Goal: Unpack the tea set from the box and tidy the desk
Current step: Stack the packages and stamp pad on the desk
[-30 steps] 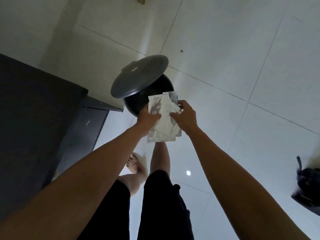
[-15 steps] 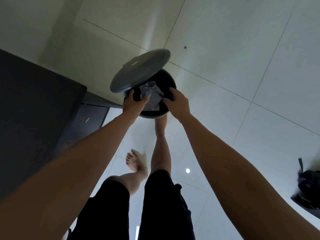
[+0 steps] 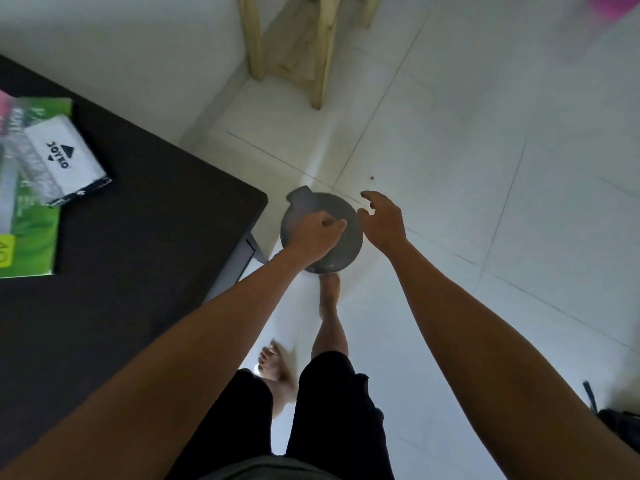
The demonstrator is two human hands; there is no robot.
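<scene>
A round grey pedal bin (image 3: 341,251) stands on the white tiled floor beside the desk corner, its grey lid (image 3: 311,202) down over the opening. My left hand (image 3: 313,235) hovers over the lid with its fingers curled shut and nothing visible in it. My right hand (image 3: 382,220) is just right of the bin, fingers spread and empty. The white packing paper is out of sight. A foot rests at the bin's base.
The dark desk (image 3: 138,220) fills the left, with a green box (image 3: 31,209) and a white-and-black box (image 3: 65,161) on it. Wooden chair legs (image 3: 318,57) stand farther off. A black bag (image 3: 620,424) lies at the lower right.
The white paper held over the open bin went into it. Both hands let go and pulled back. The lid dropped from raised to closed, and the view swung up to show the desk.
</scene>
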